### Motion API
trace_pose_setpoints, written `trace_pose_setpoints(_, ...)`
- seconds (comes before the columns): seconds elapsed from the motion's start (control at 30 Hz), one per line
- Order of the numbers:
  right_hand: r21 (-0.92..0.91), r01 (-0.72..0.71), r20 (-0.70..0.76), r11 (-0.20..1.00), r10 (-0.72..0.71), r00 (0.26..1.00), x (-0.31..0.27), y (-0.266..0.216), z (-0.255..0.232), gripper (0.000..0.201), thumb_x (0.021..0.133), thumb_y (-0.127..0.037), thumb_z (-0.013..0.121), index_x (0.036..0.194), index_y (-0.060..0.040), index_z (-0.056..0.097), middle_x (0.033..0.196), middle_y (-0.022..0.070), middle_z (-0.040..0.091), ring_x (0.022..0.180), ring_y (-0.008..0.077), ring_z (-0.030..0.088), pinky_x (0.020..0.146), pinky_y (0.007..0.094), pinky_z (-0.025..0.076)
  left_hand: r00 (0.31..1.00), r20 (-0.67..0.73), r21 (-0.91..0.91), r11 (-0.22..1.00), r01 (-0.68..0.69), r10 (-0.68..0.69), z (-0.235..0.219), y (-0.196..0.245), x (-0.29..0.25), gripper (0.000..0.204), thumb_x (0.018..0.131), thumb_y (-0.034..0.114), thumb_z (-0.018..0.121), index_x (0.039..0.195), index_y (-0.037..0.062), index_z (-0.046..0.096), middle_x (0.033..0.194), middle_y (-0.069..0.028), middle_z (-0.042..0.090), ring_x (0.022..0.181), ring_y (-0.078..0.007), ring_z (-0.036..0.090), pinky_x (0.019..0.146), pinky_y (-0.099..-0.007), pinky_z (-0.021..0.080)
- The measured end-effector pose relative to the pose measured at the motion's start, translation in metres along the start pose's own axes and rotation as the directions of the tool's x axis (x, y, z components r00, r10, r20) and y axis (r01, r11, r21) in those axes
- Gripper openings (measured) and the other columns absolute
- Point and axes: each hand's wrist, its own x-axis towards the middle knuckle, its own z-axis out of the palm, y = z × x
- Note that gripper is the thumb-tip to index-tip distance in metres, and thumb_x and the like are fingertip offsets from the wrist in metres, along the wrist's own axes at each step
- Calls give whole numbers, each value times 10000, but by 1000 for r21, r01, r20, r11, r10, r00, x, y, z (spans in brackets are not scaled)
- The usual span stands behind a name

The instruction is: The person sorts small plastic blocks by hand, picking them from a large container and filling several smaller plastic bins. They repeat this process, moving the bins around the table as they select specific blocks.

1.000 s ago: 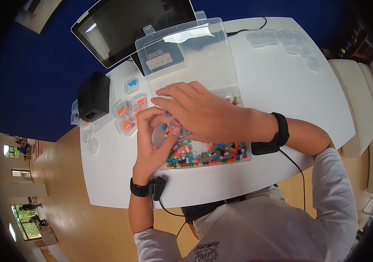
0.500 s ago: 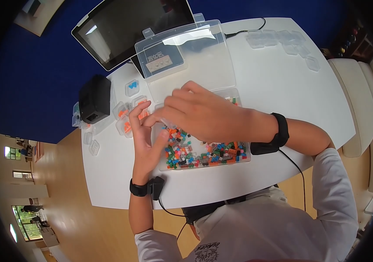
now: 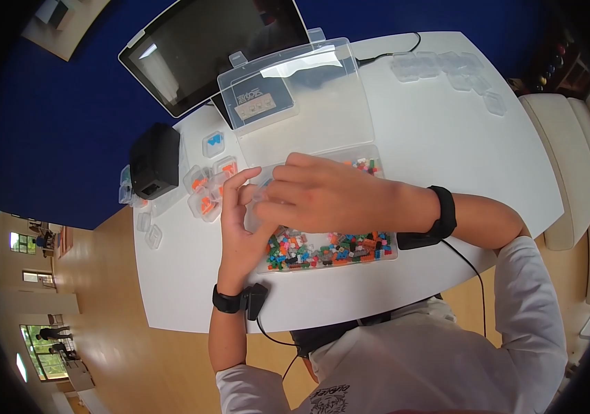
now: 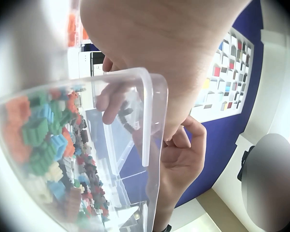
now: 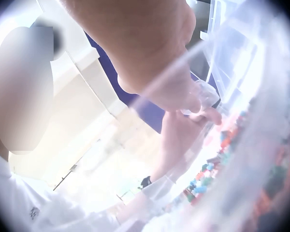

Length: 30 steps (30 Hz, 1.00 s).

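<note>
A small clear plastic box (image 3: 252,218) sits between both hands, above the left part of a large clear case (image 3: 388,254) full of small coloured building bricks (image 3: 360,248). My left hand (image 3: 240,231) holds the little box from its left side, thumb and fingers around it. Over it bends my right hand (image 3: 333,196), its curled fingers gripping at the box and hiding much of it. In the right wrist view the same small box (image 5: 206,94) shows beside the fingertips. The case's transparent wall (image 4: 157,121) stands before the left wrist camera.
Small boxes with orange pieces (image 3: 207,205) and one with blue pieces (image 3: 213,143) stand left of the case. Its raised lid (image 3: 329,96) leans near a monitor (image 3: 219,55). A black device (image 3: 155,160) occupies the left edge; clear boxes (image 3: 440,63) lie at the back right.
My right hand's fingers have gone from stretched over the left hand to curled at the small box. Both hands have shifted slightly towards the body since half a second ago.
</note>
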Motion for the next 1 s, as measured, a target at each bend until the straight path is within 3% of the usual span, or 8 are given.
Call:
trace_pose_setpoints(0.17, 236, -69, -97, 969, 94, 991, 1, -1, 12, 351, 931, -142, 826, 1251, -49, 716, 1168, 75, 735, 1099, 235, 705, 951, 365, 539, 954, -173, 276, 942, -191, 244, -4, -1, 0, 677, 879, 62, 936, 1497, 54, 662, 1296, -64, 742, 1155, -194, 736, 1159, -394, 534)
trace_pose_setpoints(0.33, 240, -246, -31, 939, 260, 965, 3, 25, -20, 385, 990, -193, 834, 1324, -52, 702, 1220, 104, 723, 1185, 284, 686, 1012, 425, 522, 900, -348, 295, 942, -161, 263, -51, 0, -2, 608, 883, -44, 891, 1449, 2, 676, 1382, -130, 728, 1272, -239, 718, 1190, -404, 526)
trace_pose_setpoints(0.43, 224, -323, -51, 920, 342, 938, -23, 50, -48, 384, 1009, -186, 821, 1342, -46, 692, 1203, 133, 719, 1205, 328, 686, 1045, 457, 525, 939, -243, 347, 926, -148, 242, -76, 0, -16, 582, 918, -75, 862, 1458, -3, 657, 1352, -113, 718, 1188, -191, 722, 1129, -383, 552)
trace_pose_setpoints(0.63, -93, -594, -112, 799, 585, 803, -151, 109, -105, 361, 974, -126, 852, 1304, -75, 716, 1251, 120, 779, 1215, 371, 707, 1074, 501, 541, 932, -306, 41, 976, 215, -192, -72, -15, -79, 628, 899, -69, 869, 1473, 30, 634, 1237, -88, 742, 998, -153, 665, 950, -305, 524)
trace_pose_setpoints(0.73, -204, -898, -149, 391, 894, 423, -250, 148, -149, 365, 984, -146, 880, 1284, -11, 723, 1223, 163, 777, 1180, 341, 722, 996, 456, 593, 920, -278, 88, 946, 311, -276, -70, -22, -87, 610, 915, -63, 865, 1474, 50, 650, 1212, -65, 724, 920, -135, 608, 850, -281, 486)
trace_pose_setpoints(0.87, -158, -960, -205, 230, 944, 260, -317, 149, -133, 430, 971, -187, 905, 1313, -4, 721, 1184, 176, 779, 1170, 314, 742, 1018, 444, 611, 967, -257, 522, 841, 144, -6, -76, -27, -88, 500, 961, 1, 849, 1436, 79, 718, 1224, -35, 705, 856, -99, 602, 733, -266, 456)
trace_pose_setpoints(0.93, -35, -996, -63, 76, 995, 78, -328, 140, -126, 506, 950, -244, 943, 1333, -1, 718, 1208, 188, 771, 1156, 322, 757, 1043, 424, 619, 958, -287, 569, 805, 166, 5, -75, -17, -89, 450, 970, 21, 847, 1404, 86, 746, 1268, -42, 704, 876, -116, 623, 733, -281, 460)
trace_pose_setpoints(1.0, -55, -991, -43, 122, 991, 125, -344, 139, -121, 518, 950, -267, 952, 1330, -2, 721, 1226, 190, 762, 1126, 323, 757, 1025, 420, 622, 951, -308, 605, 774, 187, 11, -68, -6, -86, 402, 980, 41, 846, 1372, 92, 775, 1312, -49, 703, 897, -133, 644, 732, -295, 464)
